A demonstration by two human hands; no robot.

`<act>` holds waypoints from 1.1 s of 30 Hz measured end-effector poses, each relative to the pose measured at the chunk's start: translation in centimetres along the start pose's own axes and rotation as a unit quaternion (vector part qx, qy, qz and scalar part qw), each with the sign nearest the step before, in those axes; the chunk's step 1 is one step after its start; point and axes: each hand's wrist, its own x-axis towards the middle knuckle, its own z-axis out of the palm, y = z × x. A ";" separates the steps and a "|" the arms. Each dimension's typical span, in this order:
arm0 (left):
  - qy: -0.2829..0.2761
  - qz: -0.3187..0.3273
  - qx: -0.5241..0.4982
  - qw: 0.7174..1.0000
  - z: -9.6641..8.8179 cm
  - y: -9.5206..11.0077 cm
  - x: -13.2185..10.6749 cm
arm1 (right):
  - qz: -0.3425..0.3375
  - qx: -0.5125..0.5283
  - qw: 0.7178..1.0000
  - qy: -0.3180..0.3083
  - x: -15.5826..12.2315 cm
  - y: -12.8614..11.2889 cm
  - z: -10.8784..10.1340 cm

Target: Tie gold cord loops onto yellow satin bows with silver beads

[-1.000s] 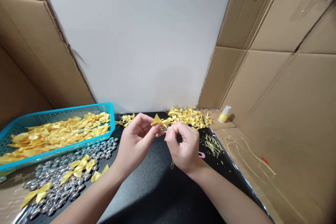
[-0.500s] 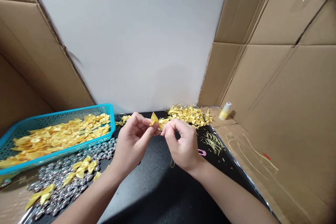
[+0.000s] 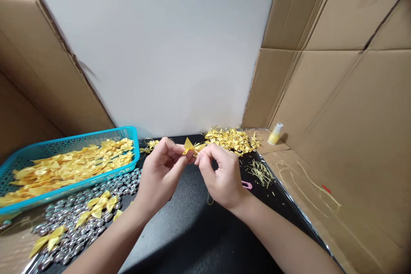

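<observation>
Between the fingertips of my left hand (image 3: 163,173) is a small yellow ribbon bow (image 3: 189,145), its pointed tail sticking up. My right hand (image 3: 221,175) is closed in a pinch right beside the bow, on a thin pale thread (image 3: 198,151) at its middle. A loop of thread hangs below my right hand. Both hands are held above the black tabletop (image 3: 180,222), close together. Fingers cover part of the bow's centre.
A blue basket (image 3: 136,145) of yellow bows stands left. Silvery beads (image 3: 73,239) with several bows lie before it. Behind my hands is a heap of tied bows (image 3: 233,139). Thread scraps (image 3: 261,173), a pink clip (image 3: 246,185) and a thread spool (image 3: 275,134) are right, by cardboard walls (image 3: 346,107).
My right hand has shifted very slightly left, nearer the bow. The whole view has moved a little; otherwise both hands keep the same hold.
</observation>
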 end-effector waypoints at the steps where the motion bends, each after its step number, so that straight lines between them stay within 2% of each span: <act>1: 0.000 0.000 0.001 1.000 0.0 -0.1 0.0 | -0.003 -0.002 1.000 -0.001 0.0 0.0 0.0; 6: 0.003 0.029 0.037 0.999 0.0 -0.4 -0.2 | -0.021 -0.019 1.000 0.004 0.0 -0.1 0.0; 13: 0.036 0.094 0.175 0.979 0.1 -1.1 -1.0 | -0.092 -0.101 0.990 0.018 -0.6 0.5 0.8; 19: 0.067 0.124 0.212 0.967 0.4 -1.4 -1.8 | -0.123 -0.150 0.981 0.030 -1.1 1.0 1.2; 22: 0.081 0.113 0.165 0.976 0.7 -1.3 -1.9 | -0.126 -0.135 0.982 0.030 -1.0 1.0 1.1; 26: 0.078 0.047 0.069 0.993 0.9 -0.6 -1.7 | -0.124 -0.117 0.985 0.036 -0.9 0.8 0.9; 33: 0.065 0.049 0.115 0.990 0.4 0.9 -1.6 | -0.132 -0.111 0.984 0.045 -0.7 0.3 0.6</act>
